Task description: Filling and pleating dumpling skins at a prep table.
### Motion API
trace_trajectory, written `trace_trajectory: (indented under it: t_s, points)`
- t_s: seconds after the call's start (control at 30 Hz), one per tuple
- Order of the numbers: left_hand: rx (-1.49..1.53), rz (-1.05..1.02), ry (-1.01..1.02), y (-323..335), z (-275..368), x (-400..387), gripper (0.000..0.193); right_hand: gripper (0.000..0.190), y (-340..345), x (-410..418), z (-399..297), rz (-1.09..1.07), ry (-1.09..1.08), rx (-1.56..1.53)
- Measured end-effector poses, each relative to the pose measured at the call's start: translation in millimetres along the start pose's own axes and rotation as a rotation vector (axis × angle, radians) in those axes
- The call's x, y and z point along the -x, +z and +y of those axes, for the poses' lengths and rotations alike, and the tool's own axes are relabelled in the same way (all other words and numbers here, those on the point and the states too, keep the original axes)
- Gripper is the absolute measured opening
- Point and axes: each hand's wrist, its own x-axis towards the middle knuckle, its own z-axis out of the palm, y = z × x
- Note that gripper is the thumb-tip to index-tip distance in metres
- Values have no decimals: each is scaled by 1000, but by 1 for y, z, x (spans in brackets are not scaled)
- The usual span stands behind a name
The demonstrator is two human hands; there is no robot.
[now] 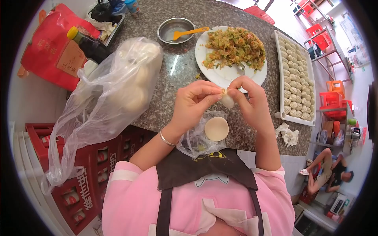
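Between my two hands is a partly pleated dumpling [227, 101], held above the counter with its pinched edge upward. The fingertips and thumb of my left hand [193, 101] grip one end of that edge. My right hand [249, 98] pinches the other end between thumb and forefinger. Below them, a stack of round dough wrappers [216, 129] lies on a crumpled clear plastic bag [193, 138]. Just beyond my hands, a white oval plate [203, 59] carries a mound of chopped filling [236, 47]. A metal spoon [242, 67] rests in it, partly hidden by the filling and my right hand.
At right stands a white tray [279, 88] with rows of pleated dumplings [296, 79] near a crumpled tissue [288, 134]. A steel bowl [168, 23] holds an orange brush [189, 32]. Left are a bag of dough [133, 76], a sauce bottle [91, 47] and red crates [73, 188]. A person [327, 171] sits beyond.
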Motion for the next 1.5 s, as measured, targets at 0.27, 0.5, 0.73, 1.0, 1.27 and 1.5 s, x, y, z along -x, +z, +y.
trace_trajectory:
  t_s: [0.27, 0.5, 0.73, 1.0, 1.27, 1.5]
  points:
    - [-43, 45, 16, 6, 6, -1, 10, 5, 7, -1, 2, 32, -135, 115]
    - [394, 145, -140, 12, -7, -2, 12, 4, 15, -2, 9, 158, -223, 177]
    - [438, 47, -327, 9, -7, 0, 12, 4, 16, -4, 4, 75, -37, 36]
    - [322, 130, -104, 14, -16, -1, 15, 6, 26, -1, 14, 160, -243, 247]
    - [424, -47, -367, 5, -5, -3, 23, 6, 21, 2, 16, 179, 81, -7]
    - [710, -153, -550, -2, -16, -1, 31, 9, 1, -4, 38, -13, 91, -433]
